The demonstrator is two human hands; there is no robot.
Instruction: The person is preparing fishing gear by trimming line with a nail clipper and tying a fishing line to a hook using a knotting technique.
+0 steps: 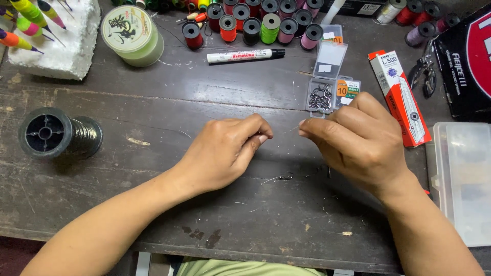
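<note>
Pinching something very fine, both hands hovered over the middle of the dark, scarred wooden tabletop. The left hand was curled nearly closed, thumb and forefinger pressed together at the tips; the right hand was likewise closed to a narrow pinch, its fingertips facing the left ones across a small gap. A thin pale line seemed to run between the two pinches, though it was too fine to tell what each held. A small dark hook with a bit of line lay on the wood just below the hands.

Just beyond the right hand, toward the far edge, stood a small clear plastic box with its lid flipped open, holding a cluster of metal hooks. A red and white flat carton lay beside it. A translucent plastic case sat shut at the right edge; its contents were blurred. Near the left edge lay a black spool on its side, wound with dark glossy line. Along the far edge ran a row of small thread bobbins in red, black, green and pink, with a white marker pen before them and a pale green round spool. A white foam block in the far left corner held bright floats stuck into it.
</note>
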